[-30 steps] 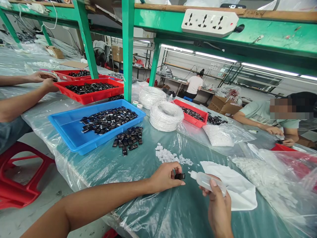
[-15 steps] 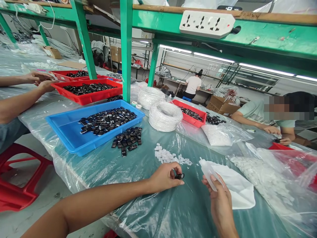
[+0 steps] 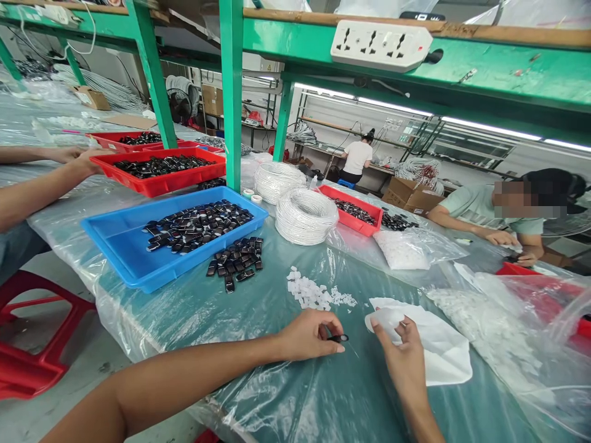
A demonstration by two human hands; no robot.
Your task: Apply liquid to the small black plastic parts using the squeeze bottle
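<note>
One small black piece (image 3: 340, 338) is pinched in the left hand (image 3: 307, 335), lower centre. The right hand (image 3: 405, 355), lower right, half-curled round a translucent bottle (image 3: 389, 319), has turned it away — likely pausing its use.

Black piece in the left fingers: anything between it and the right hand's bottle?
Nothing visible; only the green tabletop shows between the black piece and the bottle. The white bits lie farther back.

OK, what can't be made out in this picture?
Head view:
Black piece: mostly covered by the left hand.
Translucent bottle: tip not showing, part covered by the right hand.
Red stool: cut off by the left edge.
White bits: individual shapes too small to tell.
</note>
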